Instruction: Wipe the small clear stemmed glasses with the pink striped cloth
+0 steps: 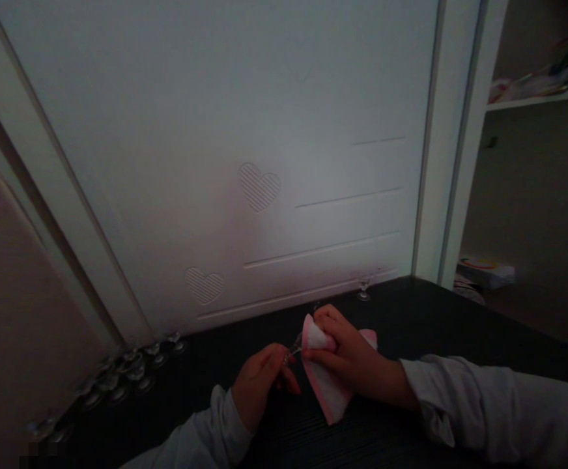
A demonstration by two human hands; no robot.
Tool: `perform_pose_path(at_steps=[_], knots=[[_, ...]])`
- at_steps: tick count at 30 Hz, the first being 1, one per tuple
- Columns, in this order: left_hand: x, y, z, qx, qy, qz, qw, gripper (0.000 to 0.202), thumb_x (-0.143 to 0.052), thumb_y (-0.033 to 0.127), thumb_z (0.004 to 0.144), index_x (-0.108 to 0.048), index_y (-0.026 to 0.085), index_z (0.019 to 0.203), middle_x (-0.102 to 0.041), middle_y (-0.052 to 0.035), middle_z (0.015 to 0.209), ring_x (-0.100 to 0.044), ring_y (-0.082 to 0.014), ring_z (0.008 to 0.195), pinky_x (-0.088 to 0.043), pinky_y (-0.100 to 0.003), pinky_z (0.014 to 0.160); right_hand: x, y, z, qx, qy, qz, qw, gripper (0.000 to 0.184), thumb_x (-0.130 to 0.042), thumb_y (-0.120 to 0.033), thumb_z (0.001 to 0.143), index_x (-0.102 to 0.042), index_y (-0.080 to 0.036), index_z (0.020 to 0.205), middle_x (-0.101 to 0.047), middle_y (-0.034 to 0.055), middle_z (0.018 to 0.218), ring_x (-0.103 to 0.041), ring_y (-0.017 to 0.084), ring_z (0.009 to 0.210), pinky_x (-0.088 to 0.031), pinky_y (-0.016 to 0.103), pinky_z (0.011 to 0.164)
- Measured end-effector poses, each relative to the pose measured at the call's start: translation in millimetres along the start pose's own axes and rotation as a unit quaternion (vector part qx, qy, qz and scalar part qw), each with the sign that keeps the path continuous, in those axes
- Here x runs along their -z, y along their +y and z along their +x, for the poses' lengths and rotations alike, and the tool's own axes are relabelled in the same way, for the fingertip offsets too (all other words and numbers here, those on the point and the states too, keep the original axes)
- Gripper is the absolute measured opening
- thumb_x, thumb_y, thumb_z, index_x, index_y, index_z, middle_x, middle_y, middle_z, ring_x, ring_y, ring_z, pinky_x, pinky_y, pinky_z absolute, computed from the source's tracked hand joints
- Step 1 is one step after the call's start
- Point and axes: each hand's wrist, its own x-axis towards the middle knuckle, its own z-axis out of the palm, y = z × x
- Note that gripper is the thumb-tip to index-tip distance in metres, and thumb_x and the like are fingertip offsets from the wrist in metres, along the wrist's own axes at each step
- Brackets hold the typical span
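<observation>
My left hand [260, 378] is closed, its fingers pinching one end of a small clear stemmed glass [294, 348]. The glass lies tilted between my hands, and its other end goes into a white cloth with pink edging [324, 385]. My right hand [351, 357] is closed around this cloth at the glass. One corner of the cloth hangs down toward the tabletop, and another part shows behind the right wrist. Most of the glass is hidden by fingers and cloth.
Several small stemmed glasses [135, 370] stand in a cluster along the left edge of the dark table [284, 433]. One more glass [363, 288] stands at the back, near the white panel [167, 163] with heart patterns. Shelves [540, 101] with items are at the right.
</observation>
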Motion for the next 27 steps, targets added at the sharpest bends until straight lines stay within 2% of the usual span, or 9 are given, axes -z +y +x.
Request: perform_pose_path(at_steps=[3,7,9,12,17,23,27], knots=[[-0.6,-1.0,0.5,-0.008,0.003,0.000,1.000,0.043,-0.033,0.052,0.078,-0.050,0.013,0.076,-0.057,-0.0031,0.059,-0.049,-0.0136,0.053,-0.034,-0.027,0.053,0.5,-1.2,-0.1,-0.003,-0.003,0.001,1.000,0.010,-0.058,-0.023,0.073,-0.053,-0.017,0.077,-0.043,0.0028,0.084,-0.044,0.017,0.082,-0.038,0.030,0.075],[-0.5,-5.7,-0.3,-0.025,0.048,-0.008,0.998,0.036,-0.037,0.046,0.080,-0.047,0.014,0.093,-0.054,-0.0031,0.073,-0.049,-0.0127,0.058,-0.035,-0.026,0.053,0.6,-0.7,1.1,-0.007,0.002,0.007,1.000,0.010,-0.058,-0.024,0.074,-0.051,-0.016,0.072,-0.043,0.0021,0.081,-0.044,0.016,0.079,-0.038,0.030,0.073],[0.1,-8.2,-0.9,-0.036,0.059,-0.014,0.998,0.033,-0.046,0.042,0.077,-0.043,0.016,0.098,-0.055,-0.0031,0.078,-0.050,-0.0132,0.063,-0.037,-0.026,0.057,0.2,0.5,1.6,-0.010,0.008,0.010,1.000,0.011,-0.057,-0.024,0.074,-0.051,-0.016,0.070,-0.043,0.0017,0.080,-0.044,0.016,0.078,-0.038,0.029,0.072],[0.3,-10.3,-1.2,-0.045,0.052,0.000,0.998,0.032,-0.057,0.033,0.072,-0.042,0.018,0.096,-0.056,-0.0030,0.081,-0.052,-0.0147,0.072,-0.039,-0.028,0.065,-0.2,1.9,1.7,-0.012,0.014,0.010,1.000,0.012,-0.056,-0.026,0.076,-0.050,-0.016,0.070,-0.043,0.0013,0.078,-0.044,0.015,0.076,-0.038,0.029,0.070],[-1.2,-5.8,-1.3,-0.032,0.044,0.028,0.998,0.024,-0.050,0.037,0.076,-0.045,0.017,0.089,-0.056,-0.0019,0.075,-0.049,-0.0128,0.064,-0.037,-0.026,0.060,1.6,1.4,1.0,0.001,0.010,0.005,1.000,0.015,-0.049,-0.025,0.080,-0.051,-0.016,0.069,-0.042,0.0015,0.079,-0.044,0.015,0.076,-0.039,0.029,0.070],[-0.5,-0.6,-3.4,-0.026,0.033,0.056,0.998,0.027,-0.042,0.041,0.079,-0.048,0.015,0.086,-0.061,-0.0040,0.076,-0.050,-0.0137,0.062,-0.036,-0.026,0.057,1.9,0.9,0.2,0.019,0.007,-0.013,1.000,0.008,-0.059,-0.021,0.072,-0.053,-0.016,0.073,-0.043,0.0034,0.087,-0.044,0.016,0.084,-0.038,0.030,0.076],[0.1,-1.8,-3.3,-0.022,0.025,0.084,0.996,0.030,-0.040,0.043,0.080,-0.050,0.015,0.084,-0.061,-0.0042,0.075,-0.051,-0.0145,0.065,-0.037,-0.027,0.059,1.5,1.4,0.5,0.020,0.001,-0.018,1.000,0.009,-0.060,-0.020,0.071,-0.053,-0.016,0.070,-0.044,0.0030,0.085,-0.045,0.016,0.081,-0.039,0.029,0.074]])
